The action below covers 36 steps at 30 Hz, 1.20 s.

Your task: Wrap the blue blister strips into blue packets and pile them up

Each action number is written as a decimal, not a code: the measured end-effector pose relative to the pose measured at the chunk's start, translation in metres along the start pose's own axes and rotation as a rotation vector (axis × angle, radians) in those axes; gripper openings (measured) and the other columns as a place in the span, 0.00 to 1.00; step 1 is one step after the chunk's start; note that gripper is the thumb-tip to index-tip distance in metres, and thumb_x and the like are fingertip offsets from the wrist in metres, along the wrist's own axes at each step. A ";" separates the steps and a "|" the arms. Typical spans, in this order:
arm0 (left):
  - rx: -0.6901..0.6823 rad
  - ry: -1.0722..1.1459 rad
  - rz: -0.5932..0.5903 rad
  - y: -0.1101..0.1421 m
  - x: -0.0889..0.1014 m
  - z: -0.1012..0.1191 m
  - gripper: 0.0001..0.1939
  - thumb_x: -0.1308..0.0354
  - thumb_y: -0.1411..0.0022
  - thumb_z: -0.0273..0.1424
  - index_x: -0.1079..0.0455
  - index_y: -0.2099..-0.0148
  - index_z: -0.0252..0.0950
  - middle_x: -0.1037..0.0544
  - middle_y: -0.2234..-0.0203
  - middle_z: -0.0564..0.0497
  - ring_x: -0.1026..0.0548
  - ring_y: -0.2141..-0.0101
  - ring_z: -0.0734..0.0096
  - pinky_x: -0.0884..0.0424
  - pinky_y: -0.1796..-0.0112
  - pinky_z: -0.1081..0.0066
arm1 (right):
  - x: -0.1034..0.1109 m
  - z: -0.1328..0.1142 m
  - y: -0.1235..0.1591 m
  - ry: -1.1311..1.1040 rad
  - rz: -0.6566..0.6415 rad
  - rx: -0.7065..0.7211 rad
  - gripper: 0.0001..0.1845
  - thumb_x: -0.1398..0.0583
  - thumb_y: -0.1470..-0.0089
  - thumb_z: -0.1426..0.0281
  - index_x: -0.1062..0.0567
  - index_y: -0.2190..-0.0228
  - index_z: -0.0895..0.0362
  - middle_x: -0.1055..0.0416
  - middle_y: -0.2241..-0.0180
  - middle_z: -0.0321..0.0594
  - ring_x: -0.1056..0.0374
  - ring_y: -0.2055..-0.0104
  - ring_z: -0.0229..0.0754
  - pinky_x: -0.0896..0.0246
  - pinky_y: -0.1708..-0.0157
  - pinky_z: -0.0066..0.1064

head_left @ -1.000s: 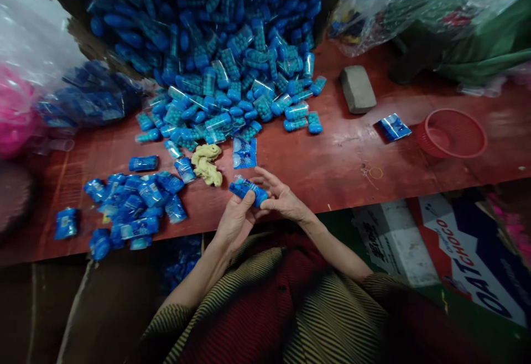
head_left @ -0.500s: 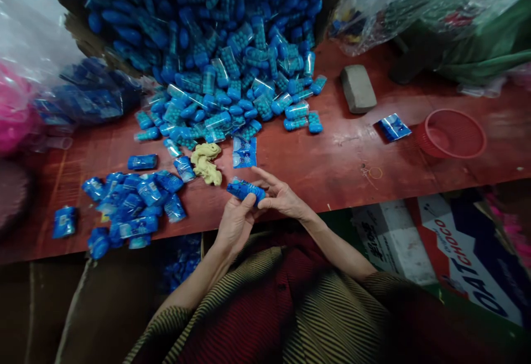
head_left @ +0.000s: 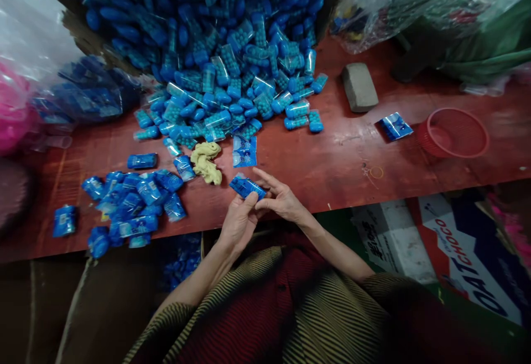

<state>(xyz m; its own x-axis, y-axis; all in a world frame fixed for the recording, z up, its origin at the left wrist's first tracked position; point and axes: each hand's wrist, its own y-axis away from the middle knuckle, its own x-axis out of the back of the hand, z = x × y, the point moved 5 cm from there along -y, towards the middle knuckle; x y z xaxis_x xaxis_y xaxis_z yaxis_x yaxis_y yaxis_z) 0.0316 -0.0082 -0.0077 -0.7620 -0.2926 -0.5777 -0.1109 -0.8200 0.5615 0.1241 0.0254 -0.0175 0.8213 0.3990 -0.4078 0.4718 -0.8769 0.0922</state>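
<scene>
Both hands meet at the table's front edge around one small container in a blue printed wrapper (head_left: pixel 246 186). My left hand (head_left: pixel 240 217) grips it from below, thumb on its near side. My right hand (head_left: pixel 282 201) closes on its right end with thumb and fingers, the index finger stretched out past it. Just beyond, a flat blue printed wrapper sheet (head_left: pixel 244 151) lies on the table. Left of that sits a lump of yellowish putty-like stuff (head_left: pixel 206 163). Farther left is a pile of wrapped blue containers (head_left: pixel 136 201).
A large heap of clear containers with blue caps and blue beads (head_left: pixel 224 84) spills from a box at the back. On the right are a grey block (head_left: pixel 360 87), a stack of blue wrappers (head_left: pixel 395 126), a red plastic basket (head_left: pixel 453 133) and a rubber band (head_left: pixel 376 172).
The blue-wrapped container has turned slightly in my fingers and shows more of its printed side. Both hands stay in nearly the same place.
</scene>
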 end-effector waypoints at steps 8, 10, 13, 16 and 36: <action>0.111 0.078 -0.015 0.000 0.008 0.005 0.12 0.42 0.42 0.36 0.28 0.59 0.33 0.20 0.66 0.44 0.22 0.65 0.66 0.25 0.63 0.68 | 0.009 0.015 -0.004 -0.094 -0.088 -0.125 0.39 0.34 0.59 0.71 0.37 0.44 0.49 0.31 0.51 0.39 0.31 0.63 0.34 0.32 0.66 0.25; 0.011 0.106 0.047 0.002 0.023 0.032 0.14 0.44 0.41 0.40 0.28 0.63 0.33 0.20 0.65 0.44 0.22 0.62 0.63 0.25 0.61 0.66 | 0.017 0.015 -0.006 -0.050 0.001 -0.090 0.33 0.35 0.57 0.69 0.34 0.47 0.51 0.31 0.52 0.40 0.31 0.62 0.35 0.32 0.66 0.26; -0.353 0.218 0.269 0.013 0.062 0.096 0.21 0.53 0.38 0.47 0.28 0.66 0.36 0.20 0.72 0.49 0.23 0.63 0.65 0.25 0.61 0.66 | 0.030 0.012 -0.011 0.119 0.175 -0.058 0.19 0.39 0.52 0.67 0.28 0.56 0.55 0.29 0.60 0.39 0.32 0.69 0.32 0.35 0.72 0.24; -0.550 0.266 0.408 0.028 0.089 0.137 0.22 0.60 0.33 0.42 0.30 0.69 0.37 0.22 0.77 0.55 0.23 0.65 0.73 0.26 0.62 0.74 | 0.030 0.006 -0.019 0.217 0.207 -0.022 0.14 0.40 0.50 0.66 0.27 0.60 0.56 0.29 0.67 0.37 0.33 0.71 0.32 0.36 0.73 0.25; -0.412 -0.030 0.226 0.004 0.033 0.045 0.14 0.31 0.56 0.33 0.28 0.67 0.34 0.23 0.72 0.54 0.26 0.68 0.76 0.32 0.60 0.76 | -0.029 -0.012 -0.019 0.483 0.141 0.147 0.17 0.38 0.49 0.66 0.28 0.56 0.51 0.27 0.57 0.39 0.31 0.57 0.42 0.36 0.55 0.35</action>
<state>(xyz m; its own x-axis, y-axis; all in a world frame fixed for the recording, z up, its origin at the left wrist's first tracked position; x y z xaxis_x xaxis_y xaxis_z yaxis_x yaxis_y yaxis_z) -0.0229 0.0015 0.0023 -0.7564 -0.4768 -0.4478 0.3177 -0.8662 0.3856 0.0946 0.0338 0.0036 0.9442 0.3222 0.0676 0.3246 -0.9455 -0.0267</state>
